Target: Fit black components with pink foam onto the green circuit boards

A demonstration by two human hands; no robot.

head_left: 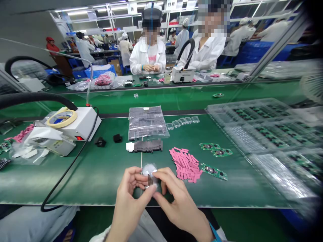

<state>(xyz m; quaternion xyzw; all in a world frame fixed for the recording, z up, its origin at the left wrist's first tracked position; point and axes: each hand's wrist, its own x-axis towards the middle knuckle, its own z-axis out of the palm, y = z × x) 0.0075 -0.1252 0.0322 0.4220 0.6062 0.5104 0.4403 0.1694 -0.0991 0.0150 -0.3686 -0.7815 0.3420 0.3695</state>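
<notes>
An electronics factory line: green conveyor benches (106,181), circuit boards (214,171), white-smocked workers (147,57).

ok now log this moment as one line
left hand: holds small clear plastic piece | right hand: holds same piece | nearby: pink strips, green circuit boards

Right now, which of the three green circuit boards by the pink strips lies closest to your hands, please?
The lowest circuit board, apart from the other two.

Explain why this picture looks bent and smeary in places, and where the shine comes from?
In the head view, the wide lens bows the metal rail at top right, the ceiling lights leave pale glare along the green workbench, and the clear plastic trays smear into blur toward the right edge.
</notes>
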